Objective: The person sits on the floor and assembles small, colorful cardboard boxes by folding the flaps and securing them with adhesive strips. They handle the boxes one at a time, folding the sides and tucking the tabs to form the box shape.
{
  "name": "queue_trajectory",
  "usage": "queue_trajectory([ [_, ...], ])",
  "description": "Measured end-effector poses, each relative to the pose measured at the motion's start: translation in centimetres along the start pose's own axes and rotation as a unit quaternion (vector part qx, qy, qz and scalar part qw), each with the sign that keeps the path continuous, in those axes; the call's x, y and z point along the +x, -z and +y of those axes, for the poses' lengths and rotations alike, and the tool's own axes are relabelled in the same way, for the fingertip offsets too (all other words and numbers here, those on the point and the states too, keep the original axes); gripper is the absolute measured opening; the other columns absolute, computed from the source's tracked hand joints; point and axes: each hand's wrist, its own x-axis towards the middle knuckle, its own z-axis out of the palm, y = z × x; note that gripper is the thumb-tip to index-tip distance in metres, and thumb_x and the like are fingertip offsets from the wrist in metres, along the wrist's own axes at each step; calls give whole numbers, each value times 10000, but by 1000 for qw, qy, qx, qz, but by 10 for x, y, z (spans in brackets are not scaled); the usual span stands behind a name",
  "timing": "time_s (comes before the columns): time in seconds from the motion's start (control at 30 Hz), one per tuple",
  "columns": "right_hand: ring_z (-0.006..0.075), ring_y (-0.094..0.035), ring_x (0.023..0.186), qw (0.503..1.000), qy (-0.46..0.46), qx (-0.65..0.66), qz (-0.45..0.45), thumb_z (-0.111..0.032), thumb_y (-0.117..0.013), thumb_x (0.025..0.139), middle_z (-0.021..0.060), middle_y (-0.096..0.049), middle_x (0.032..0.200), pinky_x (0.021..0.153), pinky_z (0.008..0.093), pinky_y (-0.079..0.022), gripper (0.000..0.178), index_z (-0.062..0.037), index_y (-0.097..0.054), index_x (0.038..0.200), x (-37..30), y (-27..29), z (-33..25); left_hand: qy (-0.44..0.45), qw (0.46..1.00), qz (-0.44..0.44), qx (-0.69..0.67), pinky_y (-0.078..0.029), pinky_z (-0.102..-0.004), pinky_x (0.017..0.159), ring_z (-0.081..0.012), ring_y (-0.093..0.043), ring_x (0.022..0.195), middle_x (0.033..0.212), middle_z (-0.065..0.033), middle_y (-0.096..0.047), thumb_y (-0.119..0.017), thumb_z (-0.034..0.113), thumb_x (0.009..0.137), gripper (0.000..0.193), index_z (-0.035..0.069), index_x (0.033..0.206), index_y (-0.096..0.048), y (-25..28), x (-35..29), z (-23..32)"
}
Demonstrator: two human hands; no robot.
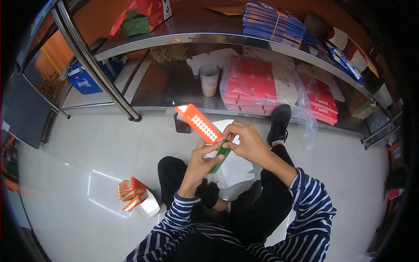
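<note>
An orange cardboard carton [201, 125] with rows of white dots and a green panel [221, 156] is held in front of me, above my lap. My left hand [201, 163] grips its lower part, thumb on the green panel. My right hand [245, 142] pinches the panel's upper edge near the orange part. Beneath my hands lie white flat cardboard pieces [238, 168], partly hidden by my hands and legs. On the floor to my left are several orange-and-white folded cartons [132, 191], nested together, beside a white carton piece [149, 206].
Ahead stands a metal shelf unit [196, 39]. Its lower shelf has a plastic cup [209, 81] and plastic-wrapped red cardboard stacks [248, 81]. Blue flat cardboard bundles [274, 24] and a red-and-green box [142, 19] sit above. A dark phone-like object [182, 125] lies on the floor.
</note>
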Motion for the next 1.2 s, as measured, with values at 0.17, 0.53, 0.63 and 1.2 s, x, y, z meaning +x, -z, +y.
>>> queue_trajectory([
  [0.17,227,-578,642,996,41,-68,37,9,-702,608,113,-571,697,590,315,-445,179,4,-578,738,-2,-3,-5,-41,998,-13,47,-441,-266,805,-162,-514,1003,1124,-49,-483,-648,-63,719,434,64,1131,-594,5,3,6],
  [0.53,143,-528,663,994,-106,25,27,-112,-747,635,53,-558,783,593,270,-445,282,-19,-574,837,2,-10,7,5,998,-1,-55,-470,-233,782,-130,-554,951,1085,-77,-552,-602,-65,776,381,-32,1150,-544,10,7,-5],
  [0.63,121,-529,670,988,-112,110,-13,-128,-732,675,47,-562,778,595,256,-443,265,-20,-588,868,1,-10,17,24,998,15,-54,-473,-225,757,-118,-573,888,996,-86,-603,-601,-45,787,359,-23,1142,-554,10,6,0],
  [1.2,317,-348,1134,925,144,-345,-63,-188,-649,690,107,-436,1173,907,491,-267,203,-89,-656,868,-7,8,-15,-37,959,-75,271,-449,-315,776,-204,-622,856,845,-71,-640,-723,71,695,391,64,938,-417,14,25,17],
])
